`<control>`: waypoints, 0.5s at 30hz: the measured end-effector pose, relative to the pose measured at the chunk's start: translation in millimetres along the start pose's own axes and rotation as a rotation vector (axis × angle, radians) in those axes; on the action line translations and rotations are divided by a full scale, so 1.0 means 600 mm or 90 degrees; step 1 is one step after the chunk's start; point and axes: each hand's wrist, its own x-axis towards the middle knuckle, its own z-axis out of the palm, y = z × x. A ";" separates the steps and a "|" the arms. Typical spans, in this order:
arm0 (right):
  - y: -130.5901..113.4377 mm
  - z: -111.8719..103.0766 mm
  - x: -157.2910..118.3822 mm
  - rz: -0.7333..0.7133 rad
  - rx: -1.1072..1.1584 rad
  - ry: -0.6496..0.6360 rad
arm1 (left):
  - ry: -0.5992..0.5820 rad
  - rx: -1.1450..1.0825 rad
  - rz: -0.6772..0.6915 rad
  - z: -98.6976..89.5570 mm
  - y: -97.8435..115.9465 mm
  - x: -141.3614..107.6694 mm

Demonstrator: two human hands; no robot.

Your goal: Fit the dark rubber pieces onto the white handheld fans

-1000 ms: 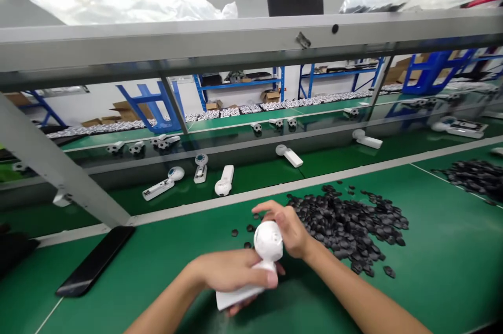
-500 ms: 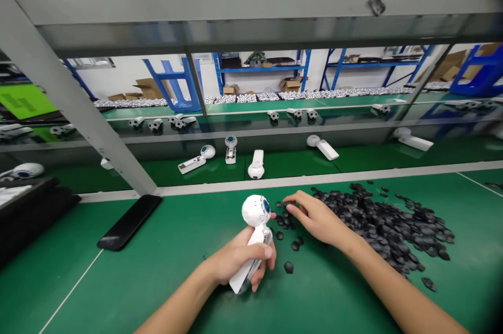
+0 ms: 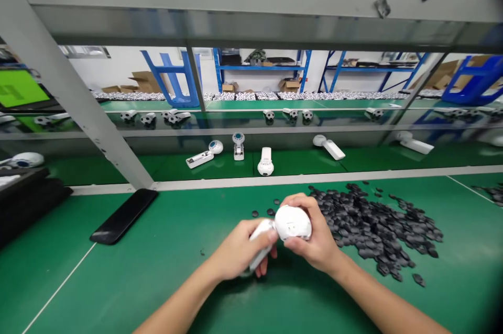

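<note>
Both my hands are on a white device with a ball-shaped head (image 3: 291, 223) and a long handle, held above the green bench. Wrapped around the handle are the fingers of my left hand (image 3: 239, 250). The ball head sits between the thumb and fingers of my right hand (image 3: 316, 237). Whether a small piece is also pinched under the right fingers is hidden. Just to the right of that hand spreads a pile of small black pentagon pieces (image 3: 369, 224). A few loose black pieces (image 3: 271, 212) lie behind the device.
A black phone-like slab (image 3: 123, 217) rests on the left of the bench (image 3: 149, 281). Beyond the white rail (image 3: 236, 183) lie several similar white devices (image 3: 265, 161). A slanted metal post (image 3: 90, 109) rises at left, and a dark stack (image 3: 27, 203) stands beside it.
My right hand has left the loose black pieces and closed around the ball head. The device has turned, its head now tilted to the right. My left hand keeps its hold on the handle.
</note>
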 end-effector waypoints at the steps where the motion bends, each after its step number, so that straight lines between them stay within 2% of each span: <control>1: 0.001 -0.001 0.001 0.051 0.042 -0.063 | -0.060 0.007 -0.032 0.004 -0.002 -0.004; 3: 0.000 -0.003 0.002 0.142 0.117 -0.188 | -0.157 0.023 -0.066 0.009 -0.006 -0.009; 4: -0.001 -0.004 0.002 0.153 0.125 -0.203 | -0.166 0.026 -0.059 0.011 -0.008 -0.009; 5: -0.002 -0.006 0.002 0.129 0.107 -0.180 | -0.138 0.023 -0.032 0.011 -0.009 -0.007; 8: -0.008 -0.010 0.003 -0.026 -0.032 -0.036 | 0.022 -0.020 0.073 0.006 -0.008 0.002; 9: -0.010 -0.011 0.004 -0.045 -0.062 -0.017 | 0.039 -0.030 0.080 0.005 -0.007 0.004; 10: -0.010 -0.012 0.006 -0.029 -0.068 -0.025 | 0.019 -0.034 0.063 0.004 -0.006 0.005; 13: -0.010 -0.016 0.016 0.131 0.002 -0.110 | -0.155 -0.051 -0.042 0.002 -0.004 -0.002; 15: -0.008 -0.018 0.025 0.192 0.042 -0.138 | -0.207 -0.058 -0.052 0.000 -0.002 -0.007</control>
